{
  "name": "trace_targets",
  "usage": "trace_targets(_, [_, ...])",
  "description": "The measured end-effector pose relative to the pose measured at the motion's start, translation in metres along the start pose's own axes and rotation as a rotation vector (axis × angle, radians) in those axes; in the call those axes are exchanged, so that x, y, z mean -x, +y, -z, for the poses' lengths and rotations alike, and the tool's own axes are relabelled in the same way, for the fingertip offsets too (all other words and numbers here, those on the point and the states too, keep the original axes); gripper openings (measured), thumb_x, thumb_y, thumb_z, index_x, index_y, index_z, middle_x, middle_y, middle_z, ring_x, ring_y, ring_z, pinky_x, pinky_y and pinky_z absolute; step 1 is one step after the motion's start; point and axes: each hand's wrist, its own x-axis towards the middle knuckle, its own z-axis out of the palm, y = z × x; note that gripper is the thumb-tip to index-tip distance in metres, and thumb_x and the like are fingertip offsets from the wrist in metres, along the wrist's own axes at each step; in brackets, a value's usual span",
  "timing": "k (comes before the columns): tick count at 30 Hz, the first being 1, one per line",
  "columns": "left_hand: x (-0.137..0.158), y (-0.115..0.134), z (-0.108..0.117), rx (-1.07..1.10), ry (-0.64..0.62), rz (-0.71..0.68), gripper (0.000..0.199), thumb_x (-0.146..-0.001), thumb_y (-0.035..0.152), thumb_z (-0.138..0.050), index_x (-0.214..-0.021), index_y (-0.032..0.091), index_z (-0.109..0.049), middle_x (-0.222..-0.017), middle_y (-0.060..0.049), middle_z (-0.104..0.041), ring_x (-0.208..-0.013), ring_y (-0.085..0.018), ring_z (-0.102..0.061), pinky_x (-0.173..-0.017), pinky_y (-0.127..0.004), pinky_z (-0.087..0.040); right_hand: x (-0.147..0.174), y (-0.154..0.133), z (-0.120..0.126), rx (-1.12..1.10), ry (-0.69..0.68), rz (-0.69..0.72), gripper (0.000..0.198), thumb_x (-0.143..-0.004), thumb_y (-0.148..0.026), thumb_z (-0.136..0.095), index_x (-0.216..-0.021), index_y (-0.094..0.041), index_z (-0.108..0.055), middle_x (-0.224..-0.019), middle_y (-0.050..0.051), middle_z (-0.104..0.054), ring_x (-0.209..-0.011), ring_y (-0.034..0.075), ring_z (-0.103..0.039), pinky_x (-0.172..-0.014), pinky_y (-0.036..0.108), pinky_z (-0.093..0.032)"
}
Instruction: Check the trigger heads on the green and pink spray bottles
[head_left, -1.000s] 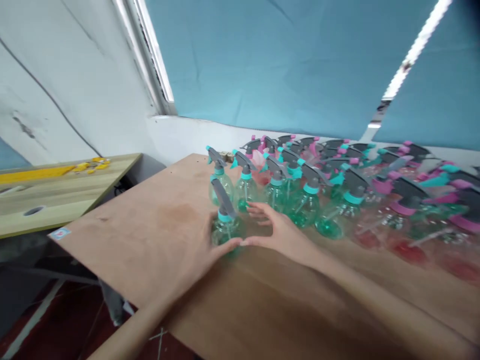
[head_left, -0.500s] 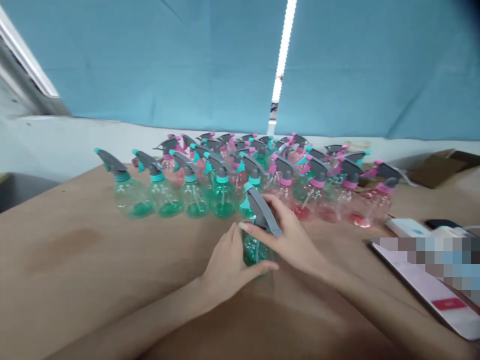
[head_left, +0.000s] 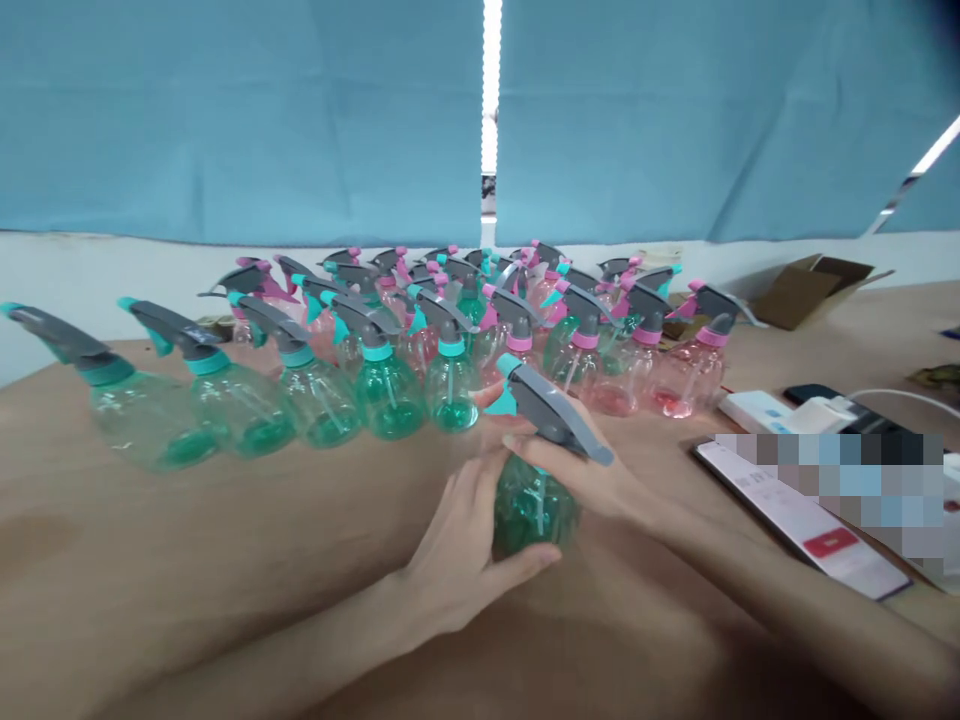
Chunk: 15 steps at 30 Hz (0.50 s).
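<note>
A green see-through spray bottle with a grey trigger head and turquoise nozzle is between my two hands, near the front of the table. My left hand is wrapped round the left side of its round body, the thumb across the lower front. At the neck, my right hand grips just under the spray head, its fingers partly hidden behind the bottle. Ahead stand several rows of like bottles: a green spray bottle and others with turquoise collars to the left, a pink spray bottle and others with pink collars to the right.
The brown table spreads all around. On the right lie a phone with a lit screen, a white box and a white cable. An opened cardboard box stands at the back right, before a blue curtain.
My view has turned to the right, so the bottle rows appear further left. The held spray bottle stays between both hands, and the right hand's fingers now wrap round the neck.
</note>
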Motion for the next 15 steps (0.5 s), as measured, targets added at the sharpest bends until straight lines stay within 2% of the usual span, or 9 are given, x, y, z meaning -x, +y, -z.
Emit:
trace_targets(2, [0.005, -0.007, 0.008, -0.057, -0.061, -0.009, 0.073, -0.087, 0.053, -0.055, -0.142, 0.022, -0.019, -0.135, -0.015, -0.043, -0.12, -0.034, -0.043, -0.096, -0.05, -0.036, -0.001, 0.0, 0.002, 0.006, -0.023, -0.024, 0.025, -0.074, -0.017, -0.051, -0.096, -0.025, -0.061, -0.077, -0.002, -0.056, -0.062, 0.012, -0.049, -0.069, 0.03, -0.048])
trace_targets(5, [0.011, -0.016, 0.019, -0.131, -0.124, 0.01, 0.065, -0.09, 0.044, -0.055, -0.143, 0.028, -0.021, -0.136, -0.011, -0.043, -0.124, -0.032, -0.041, -0.099, -0.049, -0.035, -0.005, -0.001, 0.007, 0.068, -0.017, -0.016, 0.015, -0.07, -0.016, -0.05, -0.079, -0.024, -0.058, -0.067, -0.004, -0.052, -0.058, 0.012, -0.047, -0.058, 0.027, -0.044])
trace_targets(8, [0.015, -0.023, 0.024, -0.213, -0.149, 0.031, 0.063, -0.09, 0.038, -0.055, -0.143, 0.028, -0.023, -0.141, -0.01, -0.041, -0.128, -0.031, -0.038, -0.102, -0.05, -0.033, -0.008, -0.003, 0.014, 0.077, 0.016, 0.031, 0.013, -0.067, -0.013, -0.049, -0.062, -0.024, -0.045, -0.054, -0.006, -0.039, -0.046, 0.009, -0.034, -0.044, 0.023, -0.033])
trace_targets(11, [0.018, -0.027, 0.022, -0.296, -0.184, 0.046, 0.062, -0.088, 0.038, -0.057, -0.142, 0.025, -0.029, -0.143, -0.011, -0.04, -0.129, -0.031, -0.037, -0.103, -0.051, -0.032, -0.01, -0.006, 0.018, 0.091, 0.029, 0.03, 0.015, -0.065, -0.012, -0.047, -0.062, -0.024, -0.04, -0.053, -0.006, -0.032, -0.043, 0.009, -0.026, -0.04, 0.024, -0.025])
trace_targets(15, [0.02, -0.03, 0.019, -0.349, -0.193, 0.031, 0.063, -0.088, 0.038, -0.057, -0.143, 0.023, -0.031, -0.144, -0.011, -0.04, -0.13, -0.031, -0.037, -0.105, -0.051, -0.03, -0.01, -0.008, 0.02, 0.101, 0.005, 0.008, 0.015, -0.064, -0.012, -0.046, -0.065, -0.026, -0.039, -0.05, -0.007, -0.027, -0.039, 0.009, -0.021, -0.037, 0.025, -0.02])
